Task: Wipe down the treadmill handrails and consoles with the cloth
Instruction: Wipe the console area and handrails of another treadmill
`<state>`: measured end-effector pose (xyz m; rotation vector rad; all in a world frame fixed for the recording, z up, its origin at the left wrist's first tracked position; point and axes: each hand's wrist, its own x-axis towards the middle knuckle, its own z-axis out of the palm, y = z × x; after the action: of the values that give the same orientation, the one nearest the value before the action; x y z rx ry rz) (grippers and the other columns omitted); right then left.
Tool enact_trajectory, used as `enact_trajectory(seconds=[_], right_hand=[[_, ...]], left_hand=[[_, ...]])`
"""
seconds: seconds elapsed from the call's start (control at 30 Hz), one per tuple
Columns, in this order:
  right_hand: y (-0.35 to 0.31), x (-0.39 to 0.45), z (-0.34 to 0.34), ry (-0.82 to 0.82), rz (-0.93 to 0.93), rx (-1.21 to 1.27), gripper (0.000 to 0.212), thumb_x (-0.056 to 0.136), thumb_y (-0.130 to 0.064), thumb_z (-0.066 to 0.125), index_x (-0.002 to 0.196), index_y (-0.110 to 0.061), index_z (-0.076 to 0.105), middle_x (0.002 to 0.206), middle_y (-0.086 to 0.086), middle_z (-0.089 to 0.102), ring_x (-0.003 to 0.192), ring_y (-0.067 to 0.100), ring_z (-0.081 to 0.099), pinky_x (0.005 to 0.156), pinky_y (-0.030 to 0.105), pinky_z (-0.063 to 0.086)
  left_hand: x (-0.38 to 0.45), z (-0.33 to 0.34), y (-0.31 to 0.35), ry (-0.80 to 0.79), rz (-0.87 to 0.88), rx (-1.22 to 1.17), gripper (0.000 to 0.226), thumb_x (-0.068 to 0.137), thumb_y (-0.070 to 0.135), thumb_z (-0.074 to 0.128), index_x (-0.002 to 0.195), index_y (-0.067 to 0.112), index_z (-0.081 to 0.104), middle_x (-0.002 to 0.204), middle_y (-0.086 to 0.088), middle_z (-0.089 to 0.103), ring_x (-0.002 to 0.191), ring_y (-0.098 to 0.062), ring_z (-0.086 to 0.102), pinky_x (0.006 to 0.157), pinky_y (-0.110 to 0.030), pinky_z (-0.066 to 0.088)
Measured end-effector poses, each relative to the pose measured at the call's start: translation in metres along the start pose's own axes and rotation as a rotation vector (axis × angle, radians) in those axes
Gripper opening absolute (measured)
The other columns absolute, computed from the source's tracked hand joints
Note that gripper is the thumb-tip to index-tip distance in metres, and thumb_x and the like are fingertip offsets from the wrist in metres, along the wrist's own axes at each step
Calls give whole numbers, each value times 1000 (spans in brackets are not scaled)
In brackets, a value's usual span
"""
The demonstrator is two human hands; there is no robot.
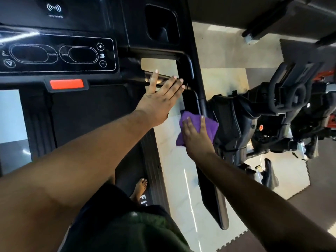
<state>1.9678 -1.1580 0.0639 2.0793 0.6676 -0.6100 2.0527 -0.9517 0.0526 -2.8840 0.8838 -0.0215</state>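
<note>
I stand on a black treadmill. Its console with plus and minus keys and a red stop bar fills the upper left. My left hand lies flat with straight fingers on the short silver grip bar beside the console. My right hand presses a purple cloth against the black right handrail, fingers spread over the cloth. The rail runs from the console down toward me.
A black exercise bike stands close to the right of the handrail. Beside the belt a bare foot rests on the treadmill's side strip. A cup-holder recess sits above the handrail. Light and grey floor mats lie beyond.
</note>
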Motion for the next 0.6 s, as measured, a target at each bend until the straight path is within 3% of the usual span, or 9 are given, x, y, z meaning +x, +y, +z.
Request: enact_trajectory(seconds=[0.1, 0.2, 0.33, 0.43, 0.5, 0.6], right_hand=[[-21, -55, 31, -146, -171, -11, 67, 99, -37, 48, 155, -2, 36, 164, 28, 24, 154, 44, 14, 104, 79, -24], [-4, -43, 26, 0, -133, 45, 69, 100, -51, 49, 158, -15, 36, 167, 20, 22, 157, 38, 9, 100, 76, -31], [13, -29, 20, 185, 143, 393, 75, 95, -47, 60, 160, -36, 25, 173, 4, 5, 158, 32, -6, 116, 75, 0], [-26, -81, 60, 249, 185, 585, 84, 92, -37, 69, 161, -36, 21, 171, 4, 8, 157, 39, 1, 115, 73, 24], [-48, -130, 90, 277, 159, 637, 88, 89, -36, 73, 161, -36, 23, 169, 6, 13, 155, 41, 9, 110, 75, 32], [-42, -134, 103, 335, 115, 707, 88, 91, -40, 67, 162, -40, 14, 171, 5, 2, 155, 37, -3, 112, 73, 29]], left_hand=[[-1, -6, 2, -18, -24, -18, 91, 98, 39, 48, 163, 11, -10, 172, -12, -11, 158, -31, -12, 111, -78, -13], [-1, -11, 18, -64, -9, -47, 93, 99, 44, 48, 162, 11, -11, 171, -12, -15, 158, -30, -16, 110, -79, -16], [-5, -18, 53, -110, 6, -120, 89, 101, 43, 47, 163, 14, -11, 171, -11, -15, 158, -29, -15, 109, -74, -20], [-14, -24, 72, -165, -13, -164, 92, 101, 45, 49, 162, 15, -12, 171, -10, -17, 157, -28, -16, 112, -73, -20], [-21, -27, 85, -194, -5, -179, 94, 101, 44, 52, 162, 16, -13, 171, -9, -17, 158, -28, -15, 111, -72, -20], [-29, -31, 109, -217, 4, -212, 95, 100, 44, 54, 163, 18, -12, 172, -7, -14, 159, -26, -10, 110, -72, -20]])
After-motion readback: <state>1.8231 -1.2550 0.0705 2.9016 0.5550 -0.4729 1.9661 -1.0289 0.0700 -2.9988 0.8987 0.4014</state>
